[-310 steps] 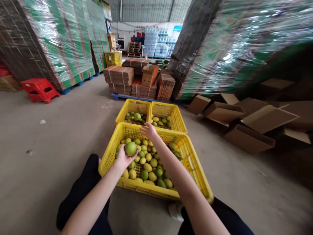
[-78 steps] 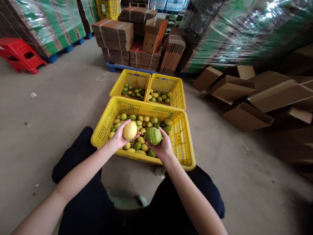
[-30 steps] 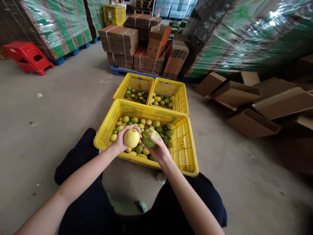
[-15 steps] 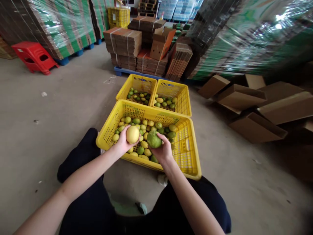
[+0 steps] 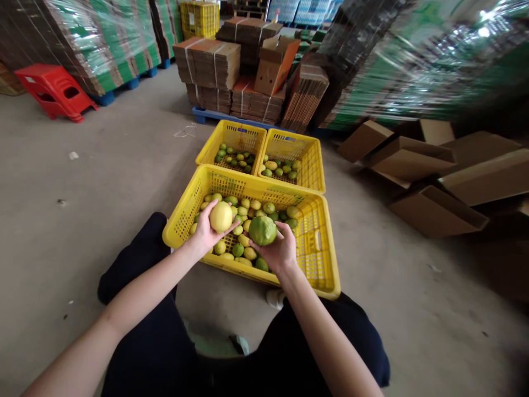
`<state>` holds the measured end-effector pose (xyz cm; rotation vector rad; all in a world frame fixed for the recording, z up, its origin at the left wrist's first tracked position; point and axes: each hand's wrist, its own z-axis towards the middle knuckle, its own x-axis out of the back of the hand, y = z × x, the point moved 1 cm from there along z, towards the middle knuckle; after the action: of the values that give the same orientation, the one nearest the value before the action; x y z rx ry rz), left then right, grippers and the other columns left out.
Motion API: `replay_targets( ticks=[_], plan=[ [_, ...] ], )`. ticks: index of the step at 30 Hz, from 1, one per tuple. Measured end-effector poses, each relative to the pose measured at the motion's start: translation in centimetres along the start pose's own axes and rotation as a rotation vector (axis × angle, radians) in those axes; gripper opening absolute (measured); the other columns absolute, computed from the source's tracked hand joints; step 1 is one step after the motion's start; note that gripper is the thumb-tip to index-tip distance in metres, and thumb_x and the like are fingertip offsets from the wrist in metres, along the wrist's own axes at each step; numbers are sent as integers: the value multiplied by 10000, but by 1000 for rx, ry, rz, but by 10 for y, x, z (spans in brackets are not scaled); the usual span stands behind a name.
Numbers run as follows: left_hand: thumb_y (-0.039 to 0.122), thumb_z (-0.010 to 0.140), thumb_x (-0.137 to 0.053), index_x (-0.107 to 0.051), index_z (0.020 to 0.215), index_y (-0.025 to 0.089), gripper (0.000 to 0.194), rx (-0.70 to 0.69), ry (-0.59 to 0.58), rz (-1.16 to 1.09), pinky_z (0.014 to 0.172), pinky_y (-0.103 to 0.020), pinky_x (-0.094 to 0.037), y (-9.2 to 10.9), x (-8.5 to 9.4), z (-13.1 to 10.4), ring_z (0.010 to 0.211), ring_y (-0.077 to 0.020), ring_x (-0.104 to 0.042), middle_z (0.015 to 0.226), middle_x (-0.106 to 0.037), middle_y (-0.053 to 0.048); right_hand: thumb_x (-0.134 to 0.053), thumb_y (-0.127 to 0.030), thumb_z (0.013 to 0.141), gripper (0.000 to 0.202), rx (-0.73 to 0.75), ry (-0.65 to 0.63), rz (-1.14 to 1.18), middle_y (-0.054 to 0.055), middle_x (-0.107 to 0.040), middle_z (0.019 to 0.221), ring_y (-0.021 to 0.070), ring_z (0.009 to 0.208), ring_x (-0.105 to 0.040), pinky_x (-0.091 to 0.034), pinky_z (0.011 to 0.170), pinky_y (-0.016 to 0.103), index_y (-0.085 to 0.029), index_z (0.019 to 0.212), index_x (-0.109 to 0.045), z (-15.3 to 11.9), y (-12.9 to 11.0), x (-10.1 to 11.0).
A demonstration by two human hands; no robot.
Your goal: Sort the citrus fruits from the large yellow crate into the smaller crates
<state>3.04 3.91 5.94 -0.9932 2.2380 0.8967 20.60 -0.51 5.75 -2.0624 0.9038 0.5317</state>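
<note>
A pale yellow lemon [image 5: 221, 216] rests in my left hand [image 5: 205, 227], whose fingers are partly around it. My right hand [image 5: 280, 249] holds a large, bumpy green fruit [image 5: 263, 230] on its palm and fingers. Both hands are above a big yellow crate [image 5: 252, 187] with several yellow and green fruits [image 5: 238, 250] lying inside, mostly on its left and middle parts. The right end of the crate shows its bare slotted wall and floor.
Beyond stand two smaller yellow crates [image 5: 231, 128] [image 5: 318, 165], each with several fruits. Flattened cartons [image 5: 210, 63] are stacked on a blue pallet. Open cardboard boxes [image 5: 413, 162] lie at the right; a red stool [image 5: 58, 91] stands at the left.
My left hand has risen slightly with the lemon. In my right hand the green fruit has turned, and the thumb now lies back from its top.
</note>
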Motion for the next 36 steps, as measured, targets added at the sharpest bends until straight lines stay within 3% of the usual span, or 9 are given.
replay_targets(
  ticks=[4, 10, 13, 18, 21, 23, 29, 32, 36],
  plan=[
    [370, 975, -518, -648, 1168, 117, 344, 16, -20, 73, 768, -412, -645, -2, -2, -2, 667, -212, -708, 774, -714, -88, -557, -337, 767, 238, -72, 30, -3, 125, -754, 759, 276, 688, -745, -568, 459, 324, -171, 864, -700, 2, -1, 5],
    [282, 967, -409, -605, 1282, 82, 421, 136, -20, 30, 719, -410, -638, -7, 4, 4, 795, -278, -747, 840, -742, -144, -546, -362, 772, 221, -116, 18, 53, 114, -756, 740, 285, 706, -755, -598, 512, 367, -196, 824, -684, 7, 4, 12],
    [239, 956, -398, -592, 1293, 107, 411, 181, -29, 26, 644, -382, -633, -6, 4, 5, 775, -270, -748, 837, -742, -126, -545, -365, 801, 211, -121, 3, 55, 115, -762, 759, 281, 708, -752, -587, 477, 344, -205, 842, -675, 6, 3, 9],
    [361, 959, -507, -613, 1203, 126, 355, 110, -11, 41, 615, -345, -629, -2, 1, 1, 688, -232, -729, 800, -728, -100, -567, -478, 861, 271, -25, 89, 83, 52, -739, 714, 229, 614, -724, -569, 434, 292, -225, 888, -660, 0, -2, 1],
    [316, 915, -592, -626, 1128, 138, 279, 18, 21, 85, 622, -306, -619, 1, 0, -2, 657, -203, -714, 774, -719, -81, -608, -470, 845, 234, 61, 127, 80, 9, -706, 660, 210, 547, -693, -524, 383, 264, -241, 878, -648, -6, -7, -4],
    [310, 912, -577, -631, 1100, 141, 258, 2, 23, 73, 617, -295, -608, 1, 0, -3, 667, -203, -712, 780, -719, -87, -587, -438, 853, 210, 61, 139, 73, 12, -704, 653, 214, 551, -692, -545, 415, 285, -236, 864, -644, -9, -9, -6],
    [378, 932, -494, -628, 1100, 115, 340, 118, -37, 26, 454, -243, -510, 0, 3, -2, 604, -202, -686, 811, -726, -123, -527, -408, 883, 228, 1, 178, 176, 43, -728, 703, 213, 651, -715, -604, 583, 323, -215, 851, -644, -4, -2, -8],
    [353, 950, -421, -605, 1171, 89, 390, 151, -2, 57, 438, -255, -524, -1, 4, 0, 561, -208, -679, 763, -717, -129, -538, -392, 879, 232, -43, 118, 142, 76, -739, 725, 229, 655, -717, -596, 556, 329, -199, 892, -667, 1, 2, -3],
    [305, 957, -375, -580, 1240, 78, 416, 141, -28, 99, 448, -276, -559, -2, 2, 0, 566, -225, -697, 730, -714, -114, -526, -366, 892, 246, -55, -53, 115, 95, -764, 796, 256, 695, -738, -585, 490, 334, -199, 983, -681, 5, 2, 3]
  ],
)
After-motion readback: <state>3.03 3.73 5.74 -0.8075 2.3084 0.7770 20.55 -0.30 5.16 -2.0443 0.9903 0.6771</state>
